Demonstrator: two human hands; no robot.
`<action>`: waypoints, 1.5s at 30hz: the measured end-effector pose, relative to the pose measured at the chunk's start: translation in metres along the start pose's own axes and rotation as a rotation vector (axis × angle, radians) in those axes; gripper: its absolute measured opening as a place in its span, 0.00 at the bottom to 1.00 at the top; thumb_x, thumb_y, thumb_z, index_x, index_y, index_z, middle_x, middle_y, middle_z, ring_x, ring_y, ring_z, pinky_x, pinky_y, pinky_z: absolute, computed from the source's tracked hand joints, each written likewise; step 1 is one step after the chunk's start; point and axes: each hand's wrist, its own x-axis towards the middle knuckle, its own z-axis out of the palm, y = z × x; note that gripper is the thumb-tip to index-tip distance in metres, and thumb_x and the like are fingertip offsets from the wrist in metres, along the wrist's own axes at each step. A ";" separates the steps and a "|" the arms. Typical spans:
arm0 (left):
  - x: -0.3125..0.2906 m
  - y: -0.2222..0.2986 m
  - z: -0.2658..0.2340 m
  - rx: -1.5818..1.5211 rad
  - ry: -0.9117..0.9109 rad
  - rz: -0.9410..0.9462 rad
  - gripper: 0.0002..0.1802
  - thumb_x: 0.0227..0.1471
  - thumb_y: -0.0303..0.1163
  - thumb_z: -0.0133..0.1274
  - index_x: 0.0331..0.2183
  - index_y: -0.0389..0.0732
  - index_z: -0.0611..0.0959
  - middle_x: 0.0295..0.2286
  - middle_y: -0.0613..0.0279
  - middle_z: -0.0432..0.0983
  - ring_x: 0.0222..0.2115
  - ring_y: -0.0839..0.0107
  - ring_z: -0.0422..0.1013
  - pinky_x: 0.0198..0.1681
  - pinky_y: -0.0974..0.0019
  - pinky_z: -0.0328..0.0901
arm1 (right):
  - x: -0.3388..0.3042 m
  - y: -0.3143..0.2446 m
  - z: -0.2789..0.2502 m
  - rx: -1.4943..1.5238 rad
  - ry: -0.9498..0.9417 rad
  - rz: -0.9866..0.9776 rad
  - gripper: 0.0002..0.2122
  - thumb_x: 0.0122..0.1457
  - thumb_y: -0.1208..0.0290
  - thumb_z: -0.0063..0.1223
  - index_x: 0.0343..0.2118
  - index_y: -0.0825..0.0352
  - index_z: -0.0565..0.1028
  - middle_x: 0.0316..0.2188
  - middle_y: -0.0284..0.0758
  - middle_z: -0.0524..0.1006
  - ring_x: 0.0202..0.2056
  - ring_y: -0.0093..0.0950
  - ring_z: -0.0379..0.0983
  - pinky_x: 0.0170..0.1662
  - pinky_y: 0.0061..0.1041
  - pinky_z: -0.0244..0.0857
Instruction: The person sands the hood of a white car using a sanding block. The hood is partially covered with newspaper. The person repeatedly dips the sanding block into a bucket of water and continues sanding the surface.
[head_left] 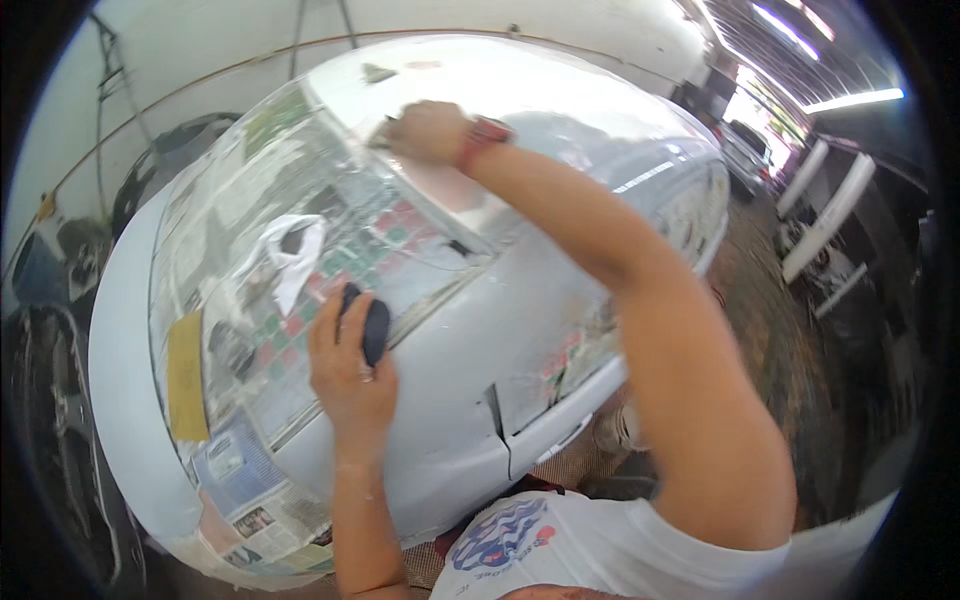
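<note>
A car body in pale grey and white primer fills the middle, its windows masked with newspaper and plastic film. My right hand, a red band at its wrist, reaches far across to the roof. It is closed, and the edge of a small grey-green piece, like folded sandpaper, shows at its fingertips, partly hidden and blurred. Nearer, beside the lower edge of the masked glass, my left hand grips a dark oval pad. A white cloth lies crumpled on the masking film beyond that hand.
A yellow-brown sheet lies on the left of the masked glass. Another small grey-green piece rests on the roof. Dark car parts stand along the left. White long parts and a parked car are at the right.
</note>
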 end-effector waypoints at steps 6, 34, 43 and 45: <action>0.010 0.000 0.004 0.016 0.047 0.055 0.30 0.48 0.17 0.62 0.54 0.46 0.85 0.59 0.53 0.77 0.57 0.47 0.74 0.60 0.50 0.70 | -0.002 0.009 -0.022 -0.011 0.123 0.117 0.14 0.62 0.54 0.61 0.43 0.54 0.89 0.45 0.40 0.87 0.50 0.41 0.83 0.53 0.43 0.77; 0.014 -0.002 0.003 -0.023 0.047 0.050 0.33 0.43 0.15 0.61 0.54 0.46 0.85 0.57 0.52 0.77 0.56 0.46 0.74 0.58 0.49 0.71 | 0.089 0.015 0.019 -0.068 0.029 0.101 0.15 0.67 0.56 0.56 0.50 0.52 0.87 0.48 0.45 0.85 0.52 0.45 0.82 0.54 0.46 0.77; 0.010 -0.010 0.000 0.016 0.076 0.040 0.33 0.44 0.17 0.62 0.54 0.46 0.85 0.59 0.53 0.76 0.58 0.46 0.72 0.60 0.49 0.72 | -0.055 -0.030 -0.037 -0.034 0.034 -0.103 0.17 0.68 0.57 0.55 0.57 0.49 0.83 0.48 0.39 0.81 0.55 0.40 0.77 0.55 0.44 0.75; 0.009 -0.005 0.001 0.016 0.079 0.040 0.32 0.44 0.17 0.62 0.54 0.46 0.86 0.59 0.53 0.77 0.58 0.46 0.73 0.60 0.49 0.71 | -0.022 -0.017 -0.024 -0.059 0.038 -0.059 0.17 0.68 0.58 0.54 0.56 0.52 0.83 0.49 0.40 0.81 0.55 0.41 0.78 0.55 0.44 0.75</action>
